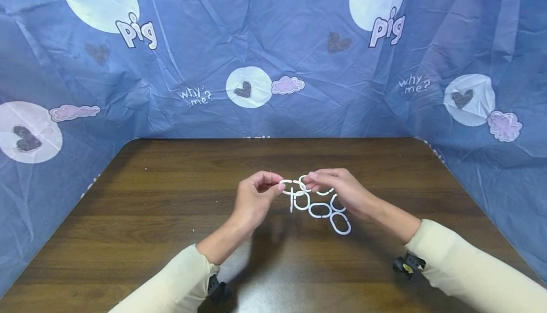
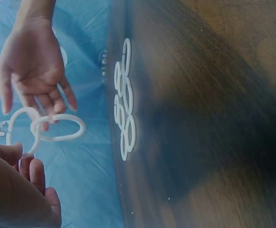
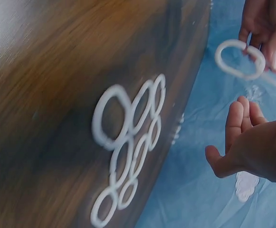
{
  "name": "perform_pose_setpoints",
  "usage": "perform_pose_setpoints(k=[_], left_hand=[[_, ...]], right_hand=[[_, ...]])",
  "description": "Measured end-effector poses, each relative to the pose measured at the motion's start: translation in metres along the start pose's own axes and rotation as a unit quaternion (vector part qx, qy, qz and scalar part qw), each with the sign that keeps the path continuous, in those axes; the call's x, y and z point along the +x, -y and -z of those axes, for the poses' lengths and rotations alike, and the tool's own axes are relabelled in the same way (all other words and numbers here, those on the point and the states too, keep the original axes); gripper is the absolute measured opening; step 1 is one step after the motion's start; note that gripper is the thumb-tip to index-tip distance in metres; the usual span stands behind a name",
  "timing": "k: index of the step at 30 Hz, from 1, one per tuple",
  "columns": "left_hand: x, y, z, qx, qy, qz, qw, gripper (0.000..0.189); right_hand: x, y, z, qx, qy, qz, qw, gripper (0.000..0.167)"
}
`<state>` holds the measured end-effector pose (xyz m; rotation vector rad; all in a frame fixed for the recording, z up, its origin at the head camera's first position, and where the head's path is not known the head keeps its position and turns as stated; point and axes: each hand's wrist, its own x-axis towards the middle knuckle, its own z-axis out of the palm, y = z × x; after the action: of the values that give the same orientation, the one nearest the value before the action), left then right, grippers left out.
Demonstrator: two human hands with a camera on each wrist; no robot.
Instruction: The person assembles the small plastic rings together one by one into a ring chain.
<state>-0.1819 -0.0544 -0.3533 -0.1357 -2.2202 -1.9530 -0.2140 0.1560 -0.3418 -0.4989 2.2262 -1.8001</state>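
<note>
My left hand [image 1: 252,203] pinches a white oval plastic ring [image 1: 285,181] between thumb and fingers, above the table. Linked through it hangs a second white ring [image 2: 83,127], seen edge-on in the head view. Facing it, my right hand [image 1: 344,189] hovers with loosely bent fingers. Nothing is in the right hand [image 3: 249,147] in the right wrist view, where a gap separates it from the held ring [image 3: 218,59]. Several more white rings [image 3: 97,121] lie on the tabletop below the right hand, joined or touching in a cluster.
The brown wooden table [image 1: 171,237] has rounded far corners and a few tiny white specks. Blue printed cloth [image 1: 265,33] hangs around its back and sides. Dark wrist devices [image 1: 410,264] sit under both cream sleeves [image 1: 453,251].
</note>
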Motion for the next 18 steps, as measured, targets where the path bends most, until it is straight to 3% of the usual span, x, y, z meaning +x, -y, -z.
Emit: perform_pose_setpoints(k=[8, 18], left_hand=[[0.0, -0.001, 0.004, 0.012, -0.011, 0.012, 0.9998, 0.012], [0.0, -0.003, 0.007, 0.007, -0.016, 0.025, 0.9995, 0.01]], right_hand=[[-0.008, -0.015, 0.029, -0.063, -0.027, -0.026, 0.9973, 0.032], [-0.014, -0.017, 0.05, -0.157, -0.051, -0.022, 0.986, 0.031]])
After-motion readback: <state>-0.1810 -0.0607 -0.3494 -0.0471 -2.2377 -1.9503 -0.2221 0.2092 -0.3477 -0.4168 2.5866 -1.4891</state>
